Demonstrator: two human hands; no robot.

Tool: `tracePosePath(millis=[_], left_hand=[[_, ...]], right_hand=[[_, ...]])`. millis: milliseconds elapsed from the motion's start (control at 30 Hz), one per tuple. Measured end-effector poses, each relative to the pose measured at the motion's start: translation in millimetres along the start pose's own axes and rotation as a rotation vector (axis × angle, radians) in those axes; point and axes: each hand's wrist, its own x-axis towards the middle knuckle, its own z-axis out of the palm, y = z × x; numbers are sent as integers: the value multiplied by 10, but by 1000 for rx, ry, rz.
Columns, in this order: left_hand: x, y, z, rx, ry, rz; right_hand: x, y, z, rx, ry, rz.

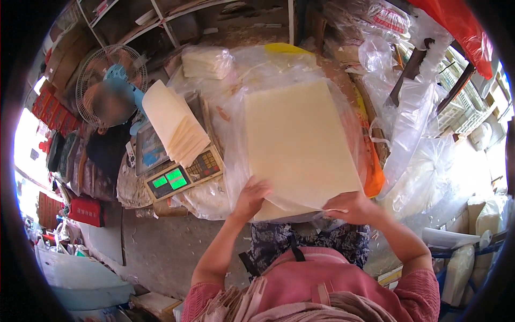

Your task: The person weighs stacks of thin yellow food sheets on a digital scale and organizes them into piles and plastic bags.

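Observation:
A neat stack of large cream-coloured sheets (300,139) lies on clear plastic film (236,155) right in front of me. At the stack's near left corner my left hand (251,199) is closed, its fingers bunched at the film's edge. My right hand (351,208) pinches the film at the near right corner, thumb and fingers pressed together. Between the hands the film crosses the stack's near edge in a slanting fold. Left of the stack, a folded bundle of similar cream sheets (174,126) rests on a digital scale (182,174) with lit green displays.
A standing fan (111,80) is at the far left. A plastic-wrapped pack (206,61) sits at the table's back. Orange and clear bags (375,166) hang along the right edge. Shelves (177,19) line the back, and white crates (464,102) stand at the far right.

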Motion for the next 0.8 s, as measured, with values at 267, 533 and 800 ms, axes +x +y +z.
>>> tracePosePath(millis=[267,533,800], left_hand=[[234,46,-134,-660,260,-708],[795,157,56,304,372,-404],[388,198,439,467,-4,-300]], right_hand=[[-672,1176,-147,993,444,419],[90,1771,572,457,673,904],[555,726,391,-507,445,723]])
